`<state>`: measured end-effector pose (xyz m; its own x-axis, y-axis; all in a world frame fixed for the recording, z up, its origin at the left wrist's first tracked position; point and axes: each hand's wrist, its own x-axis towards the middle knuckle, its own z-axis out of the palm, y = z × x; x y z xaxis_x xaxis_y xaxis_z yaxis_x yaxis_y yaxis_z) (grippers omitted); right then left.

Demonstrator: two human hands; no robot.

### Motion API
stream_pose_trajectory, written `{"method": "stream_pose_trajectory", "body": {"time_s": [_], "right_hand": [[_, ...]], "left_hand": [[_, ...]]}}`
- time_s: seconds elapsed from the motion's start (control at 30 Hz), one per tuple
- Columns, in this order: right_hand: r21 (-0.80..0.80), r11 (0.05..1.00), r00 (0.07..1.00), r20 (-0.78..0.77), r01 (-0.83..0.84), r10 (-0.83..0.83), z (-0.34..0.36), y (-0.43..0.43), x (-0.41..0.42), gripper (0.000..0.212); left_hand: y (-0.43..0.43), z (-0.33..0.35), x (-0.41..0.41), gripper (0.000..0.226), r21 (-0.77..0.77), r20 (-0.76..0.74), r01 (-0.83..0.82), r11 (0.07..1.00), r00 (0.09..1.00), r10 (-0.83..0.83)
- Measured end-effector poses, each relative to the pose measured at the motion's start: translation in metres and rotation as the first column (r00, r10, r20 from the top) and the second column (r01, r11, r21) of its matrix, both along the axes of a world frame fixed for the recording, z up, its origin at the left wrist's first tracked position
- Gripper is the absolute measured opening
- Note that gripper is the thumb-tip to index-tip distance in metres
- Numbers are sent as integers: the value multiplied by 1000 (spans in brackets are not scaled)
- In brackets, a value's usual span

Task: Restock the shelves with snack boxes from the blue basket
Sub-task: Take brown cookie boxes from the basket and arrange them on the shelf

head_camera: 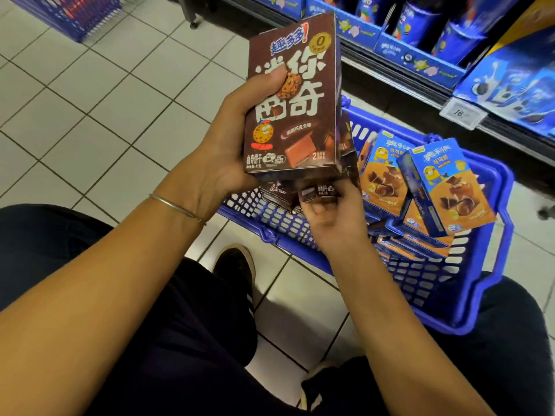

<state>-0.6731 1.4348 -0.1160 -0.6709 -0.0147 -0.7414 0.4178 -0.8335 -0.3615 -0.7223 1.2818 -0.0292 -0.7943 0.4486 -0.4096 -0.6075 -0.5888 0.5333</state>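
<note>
**Brown cookie box upright in the left hand, shelves away to the upper right**

Head view. Left hand (228, 139) wrapped round a brown cookie box (297, 115), thumb pressed across the printed front, fingers hidden behind. Box held in the air over the near-left corner of the blue basket (507, 211). Long axis running from bottom to top of the picture, leaning slightly right. Printed face turned to the camera, top flap pointing away toward the shelves (399, 76). Lies just up and right of the palm, so clearly the left hand's to carry.

Right hand (333, 223) directly below, blurred, fingers curled onto a second brown box (318, 192) tucked against the bottom of the first. Exact grip hard to read.

Orange snack boxes (450, 187) leaning in a loose pile on the basket's right side, long axes tilted. Shelves beyond and above the basket, filled with blue packs (420, 25), a price tag (461, 113) on the rail.

Probably mid-transfer from basket to shelf. Coming move hinges on the shelves lying forward and right of the raised box: likely a swing right with the upright box kept on end. No slot for brown boxes visible here.
</note>
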Motion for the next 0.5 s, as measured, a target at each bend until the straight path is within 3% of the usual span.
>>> {"method": "stream_pose_trajectory", "body": {"time_s": [0.1,0.17,0.33,0.5], "right_hand": [[52,997,995,-87,50,-45,24,22,6,18],[-38,997,990,-122,71,-76,38,33,9,28],[-82,994,994,-68,77,-83,54,35,5,50],[63,989,978,-174,131,-118,55,46,6,27]], "left_hand": [[2,12,-7,43,128,-69,12,992,998,-3],[6,20,-11,47,200,-123,32,979,992,-8],[11,26,-19,50,200,-194,81,976,980,-41],[12,22,-27,48,213,-141,72,974,989,-43]]}}
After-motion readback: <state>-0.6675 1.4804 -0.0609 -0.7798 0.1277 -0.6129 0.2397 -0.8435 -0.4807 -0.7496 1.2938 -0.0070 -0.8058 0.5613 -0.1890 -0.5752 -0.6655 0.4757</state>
